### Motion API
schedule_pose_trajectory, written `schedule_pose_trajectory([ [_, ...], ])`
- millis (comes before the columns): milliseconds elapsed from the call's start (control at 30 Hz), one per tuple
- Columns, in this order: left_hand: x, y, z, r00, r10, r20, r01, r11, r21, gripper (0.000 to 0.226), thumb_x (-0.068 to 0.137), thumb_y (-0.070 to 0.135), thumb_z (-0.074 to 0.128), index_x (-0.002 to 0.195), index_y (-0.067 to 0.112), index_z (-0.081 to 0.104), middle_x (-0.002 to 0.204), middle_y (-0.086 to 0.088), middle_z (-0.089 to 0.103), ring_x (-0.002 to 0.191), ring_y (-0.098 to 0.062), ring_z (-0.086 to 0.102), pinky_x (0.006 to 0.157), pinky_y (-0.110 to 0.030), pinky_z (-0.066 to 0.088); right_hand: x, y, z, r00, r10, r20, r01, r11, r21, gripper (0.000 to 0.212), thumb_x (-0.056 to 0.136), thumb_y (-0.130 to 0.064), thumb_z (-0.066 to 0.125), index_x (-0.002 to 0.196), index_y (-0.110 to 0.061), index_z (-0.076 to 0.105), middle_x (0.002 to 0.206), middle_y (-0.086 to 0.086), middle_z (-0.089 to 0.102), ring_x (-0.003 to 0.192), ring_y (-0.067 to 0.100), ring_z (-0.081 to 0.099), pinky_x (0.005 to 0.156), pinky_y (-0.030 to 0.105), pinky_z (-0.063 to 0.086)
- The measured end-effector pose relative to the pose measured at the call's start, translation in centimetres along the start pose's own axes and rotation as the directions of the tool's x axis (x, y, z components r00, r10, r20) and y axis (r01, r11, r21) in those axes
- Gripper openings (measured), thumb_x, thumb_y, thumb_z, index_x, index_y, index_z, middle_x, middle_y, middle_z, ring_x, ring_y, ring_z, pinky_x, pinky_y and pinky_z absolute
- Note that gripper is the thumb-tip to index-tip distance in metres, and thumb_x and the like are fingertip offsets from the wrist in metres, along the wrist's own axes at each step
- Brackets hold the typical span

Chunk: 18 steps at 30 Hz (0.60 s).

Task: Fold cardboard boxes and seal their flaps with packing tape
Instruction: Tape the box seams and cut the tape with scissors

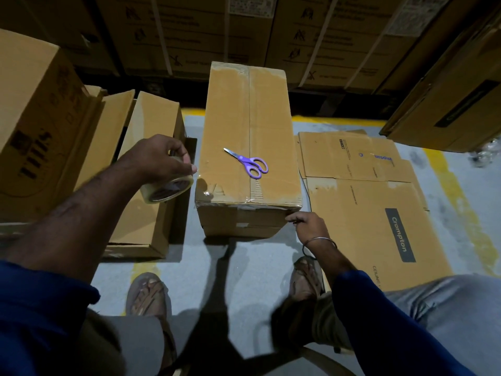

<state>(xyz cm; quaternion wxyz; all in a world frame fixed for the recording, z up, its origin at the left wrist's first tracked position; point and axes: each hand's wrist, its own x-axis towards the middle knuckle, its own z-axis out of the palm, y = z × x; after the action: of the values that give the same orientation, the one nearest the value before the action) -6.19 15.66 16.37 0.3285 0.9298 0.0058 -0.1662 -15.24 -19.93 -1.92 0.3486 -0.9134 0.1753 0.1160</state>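
Note:
A closed cardboard box stands on the floor in front of me, its flaps shut and clear tape along the top seam and near edge. Purple-handled scissors lie on its top. My left hand grips a roll of clear packing tape just left of the box's near left corner. My right hand pinches at the box's near right corner, where the tape's end appears to lie; the tape strip itself is hard to see.
Flattened cardboard boxes lie on the floor to the right. Open and closed boxes stand to the left, a large one at far left. Stacked cartons wall off the back. My sandalled feet rest near the box.

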Motion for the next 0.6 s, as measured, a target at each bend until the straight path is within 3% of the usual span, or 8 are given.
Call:
schedule_pose_trajectory([
  [167,0.0,0.0,0.0,1.000,0.000,0.006,0.000,1.000,0.019,0.022,0.084,0.036,0.082,0.091,0.021,0.069,0.113,-0.005,0.064,0.106,-0.029,0.059,0.086,-0.048,0.055,-0.2,0.7,1.1,0.988,0.047,0.150,-0.048,0.999,0.001,0.045,0.090,0.009,0.051,0.120,-0.014,0.075,0.129,0.007,0.070,0.121,0.023,0.061,0.087,0.015,0.040],
  [267,0.1,-0.1,0.2,1.000,0.003,0.013,-0.004,1.000,0.024,0.021,0.084,0.037,0.082,0.090,0.022,0.069,0.112,-0.003,0.064,0.106,-0.028,0.058,0.085,-0.046,0.054,-0.7,1.1,0.9,0.986,0.147,-0.084,-0.128,0.972,0.197,0.034,0.088,0.005,0.054,0.085,-0.019,0.078,0.103,0.007,0.077,0.099,0.025,0.069,0.082,0.023,0.054],
  [333,0.1,0.0,0.4,1.000,0.010,0.016,-0.011,0.999,0.043,0.020,0.085,0.037,0.081,0.090,0.022,0.068,0.111,-0.001,0.062,0.104,-0.025,0.057,0.079,-0.040,0.050,-1.1,0.5,-0.2,0.927,0.207,-0.313,-0.115,0.950,0.289,0.029,0.089,0.000,0.055,0.077,-0.021,0.073,0.090,0.003,0.075,0.091,0.027,0.069,0.078,0.029,0.053],
  [400,0.1,0.3,0.6,1.000,0.017,0.018,-0.018,0.999,0.044,0.019,0.086,0.035,0.081,0.090,0.022,0.068,0.108,0.001,0.061,0.102,-0.023,0.055,0.076,-0.036,0.045,-1.2,-1.4,-1.5,0.871,0.092,-0.482,0.043,0.964,0.262,0.020,0.093,-0.002,0.057,0.086,-0.014,0.071,0.090,0.001,0.070,0.088,0.024,0.064,0.076,0.032,0.050],
  [467,0.0,0.5,0.9,0.999,0.024,0.035,-0.025,1.000,0.014,0.018,0.086,0.032,0.081,0.090,0.020,0.068,0.104,0.002,0.062,0.098,-0.021,0.056,0.076,-0.036,0.046,-0.9,-4.1,-2.5,0.838,-0.103,-0.536,0.214,0.965,0.150,0.017,0.094,-0.003,0.057,0.092,-0.014,0.070,0.092,-0.002,0.065,0.090,0.019,0.060,0.075,0.030,0.046],
  [600,0.0,0.8,1.3,0.995,0.058,0.081,-0.053,0.997,-0.054,0.011,0.091,0.026,0.076,0.094,0.017,0.069,0.105,0.001,0.065,0.098,-0.023,0.060,0.079,-0.038,0.050,1.0,-9.1,-2.1,0.884,-0.303,-0.355,0.314,0.949,-0.029,0.016,0.097,-0.021,0.057,0.100,-0.020,0.073,0.099,-0.001,0.062,0.093,0.016,0.054,0.071,0.030,0.042],
])
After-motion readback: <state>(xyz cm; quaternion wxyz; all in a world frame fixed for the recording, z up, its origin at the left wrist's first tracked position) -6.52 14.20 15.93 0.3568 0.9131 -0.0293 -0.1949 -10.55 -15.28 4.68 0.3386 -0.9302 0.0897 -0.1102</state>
